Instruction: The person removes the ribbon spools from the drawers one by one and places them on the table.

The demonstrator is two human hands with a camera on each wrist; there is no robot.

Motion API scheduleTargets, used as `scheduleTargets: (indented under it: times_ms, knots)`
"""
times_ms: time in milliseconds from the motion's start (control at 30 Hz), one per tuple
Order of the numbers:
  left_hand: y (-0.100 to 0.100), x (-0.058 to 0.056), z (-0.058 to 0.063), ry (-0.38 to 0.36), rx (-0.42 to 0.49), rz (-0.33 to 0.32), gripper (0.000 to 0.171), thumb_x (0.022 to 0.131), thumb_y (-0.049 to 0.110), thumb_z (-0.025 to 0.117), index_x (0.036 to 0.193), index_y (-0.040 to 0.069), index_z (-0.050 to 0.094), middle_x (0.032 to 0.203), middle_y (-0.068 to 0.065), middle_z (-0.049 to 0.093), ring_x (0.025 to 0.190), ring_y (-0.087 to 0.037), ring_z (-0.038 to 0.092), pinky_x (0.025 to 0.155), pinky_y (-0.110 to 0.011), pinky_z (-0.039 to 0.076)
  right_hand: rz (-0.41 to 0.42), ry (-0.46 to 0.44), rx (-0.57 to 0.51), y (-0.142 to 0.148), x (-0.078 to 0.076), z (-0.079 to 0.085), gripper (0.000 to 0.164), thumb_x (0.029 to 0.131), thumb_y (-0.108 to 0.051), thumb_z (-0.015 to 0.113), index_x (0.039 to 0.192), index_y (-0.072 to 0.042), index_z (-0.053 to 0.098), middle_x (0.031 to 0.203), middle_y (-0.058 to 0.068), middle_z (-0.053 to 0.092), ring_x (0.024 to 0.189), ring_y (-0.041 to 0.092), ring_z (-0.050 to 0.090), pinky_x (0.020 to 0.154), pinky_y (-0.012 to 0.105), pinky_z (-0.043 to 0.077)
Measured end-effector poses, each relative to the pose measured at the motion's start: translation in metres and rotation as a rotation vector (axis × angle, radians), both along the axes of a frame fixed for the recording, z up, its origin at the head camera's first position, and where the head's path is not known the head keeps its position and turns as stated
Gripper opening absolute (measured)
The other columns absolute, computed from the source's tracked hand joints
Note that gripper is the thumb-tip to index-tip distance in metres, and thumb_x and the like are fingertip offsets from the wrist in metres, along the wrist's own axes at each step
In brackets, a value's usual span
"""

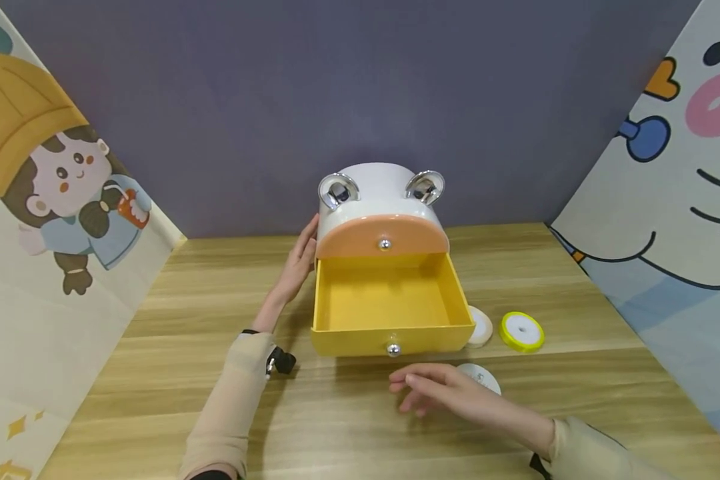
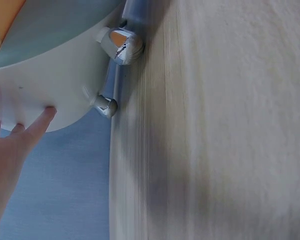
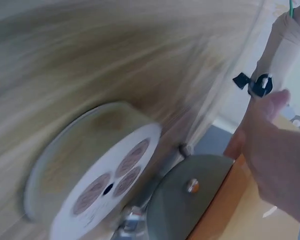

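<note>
A white storage box (image 1: 377, 183) with silver-rimmed ears stands against the back wall. Its upper orange drawer (image 1: 351, 241) is closed, while the lower yellow drawer (image 1: 393, 293) is pulled out and has nothing inside. My left hand (image 1: 299, 265) rests against the box's left side with extended fingers; the left wrist view shows fingertips (image 2: 49, 112) on the white wall. In front of the yellow drawer, my right hand (image 1: 441, 390) hovers with loosely bent fingers and holds nothing. Partly hidden behind it is a white spool (image 1: 479, 377).
Right of the drawer lie a pale ribbon spool (image 1: 481, 328), partly covered by the drawer, and a yellow ribbon spool (image 1: 522, 332). A large disc-shaped spool (image 3: 107, 190) fills the right wrist view's foreground. Cartoon-printed panels (image 1: 684, 200) border the wooden table (image 1: 192, 320).
</note>
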State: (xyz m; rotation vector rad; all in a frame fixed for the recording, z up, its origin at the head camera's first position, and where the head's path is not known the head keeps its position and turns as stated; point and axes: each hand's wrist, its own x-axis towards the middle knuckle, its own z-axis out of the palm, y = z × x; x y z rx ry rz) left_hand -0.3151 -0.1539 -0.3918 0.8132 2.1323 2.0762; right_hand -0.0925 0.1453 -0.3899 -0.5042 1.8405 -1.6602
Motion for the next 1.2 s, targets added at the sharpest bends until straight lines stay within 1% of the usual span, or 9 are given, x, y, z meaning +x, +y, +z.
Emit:
scheduleTargets:
  times_ms: [100, 133, 200, 367, 500, 800, 933, 1100, 1200]
  knots:
    - [-0.001, 0.001, -0.002, 0.001, 0.002, -0.003, 0.052, 0.110, 0.024, 0.026, 0.161, 0.025, 0.015, 0.169, -0.001, 0.013, 0.154, -0.030, 0.020, 0.113, -0.062, 0.038, -0.042, -0.058, -0.028, -0.010, -0.003, -0.001, 0.051, 0.108, -0.030, 0.041, 0.139, 0.010, 0.047, 0.138, 0.030, 0.055, 0.100, 0.012, 0.070, 0.088, 0.029, 0.059]
    - [-0.001, 0.003, 0.001, -0.003, 0.002, -0.006, 0.052, 0.110, 0.021, 0.026, 0.161, 0.023, 0.014, 0.169, -0.003, 0.012, 0.154, -0.030, 0.020, 0.113, -0.062, 0.037, -0.057, -0.074, -0.035, -0.012, -0.004, 0.000, 0.052, 0.108, -0.031, 0.042, 0.139, 0.010, 0.047, 0.138, 0.028, 0.056, 0.099, 0.011, 0.069, 0.087, 0.027, 0.059]
    - [-0.001, 0.004, 0.003, -0.003, 0.001, -0.012, 0.053, 0.110, 0.023, 0.027, 0.161, 0.021, 0.013, 0.169, -0.003, 0.012, 0.154, -0.031, 0.019, 0.113, -0.062, 0.037, -0.080, -0.110, -0.055, -0.017, -0.007, 0.002, 0.053, 0.107, -0.034, 0.043, 0.139, 0.008, 0.048, 0.136, 0.022, 0.060, 0.098, 0.010, 0.068, 0.086, 0.025, 0.058]
    - [-0.002, 0.004, 0.003, 0.006, 0.005, -0.010, 0.053, 0.110, 0.027, 0.028, 0.161, 0.021, 0.014, 0.169, -0.004, 0.012, 0.154, -0.031, 0.019, 0.113, -0.062, 0.037, -0.107, -0.167, -0.086, -0.023, -0.013, 0.007, 0.055, 0.106, -0.039, 0.045, 0.138, 0.005, 0.052, 0.125, 0.005, 0.069, 0.095, 0.008, 0.068, 0.085, 0.024, 0.057]
    - [-0.001, 0.003, 0.002, 0.005, 0.001, -0.017, 0.053, 0.110, 0.026, 0.028, 0.161, 0.022, 0.014, 0.169, -0.004, 0.012, 0.154, -0.031, 0.019, 0.113, -0.062, 0.038, -0.108, -0.199, -0.107, -0.026, -0.015, 0.009, 0.051, 0.105, -0.040, 0.046, 0.134, 0.000, 0.057, 0.121, -0.001, 0.071, 0.093, 0.008, 0.068, 0.084, 0.023, 0.057]
    - [0.000, 0.005, 0.002, -0.014, 0.014, 0.003, 0.052, 0.110, 0.018, 0.025, 0.161, 0.020, 0.014, 0.169, -0.005, 0.012, 0.154, -0.031, 0.020, 0.112, -0.062, 0.038, -0.114, -0.195, -0.124, -0.027, -0.016, 0.012, 0.052, 0.106, -0.041, 0.043, 0.133, 0.001, 0.058, 0.117, -0.004, 0.073, 0.090, 0.007, 0.067, 0.083, 0.022, 0.056]
    - [0.000, 0.005, 0.002, -0.015, 0.016, 0.003, 0.052, 0.110, 0.018, 0.025, 0.161, 0.020, 0.014, 0.169, -0.005, 0.013, 0.154, -0.031, 0.020, 0.113, -0.062, 0.038, -0.119, -0.197, -0.118, -0.027, -0.016, 0.014, 0.054, 0.106, -0.043, 0.043, 0.132, 0.001, 0.058, 0.117, -0.003, 0.073, 0.091, 0.007, 0.067, 0.085, 0.024, 0.056]
    - [0.000, 0.004, 0.001, -0.005, 0.016, -0.001, 0.052, 0.110, 0.020, 0.026, 0.161, 0.019, 0.014, 0.169, -0.006, 0.013, 0.154, -0.031, 0.020, 0.112, -0.062, 0.038, -0.097, -0.171, -0.124, -0.026, -0.018, 0.015, 0.054, 0.107, -0.040, 0.041, 0.132, 0.005, 0.057, 0.118, -0.002, 0.073, 0.090, 0.006, 0.067, 0.083, 0.022, 0.057]
    - [0.000, 0.004, 0.000, 0.004, 0.015, -0.002, 0.052, 0.110, 0.022, 0.026, 0.161, 0.019, 0.014, 0.169, -0.006, 0.013, 0.154, -0.032, 0.020, 0.112, -0.062, 0.038, -0.090, -0.161, -0.101, -0.026, -0.020, 0.015, 0.055, 0.107, -0.041, 0.041, 0.131, 0.005, 0.059, 0.117, -0.002, 0.074, 0.089, 0.006, 0.067, 0.082, 0.022, 0.057]
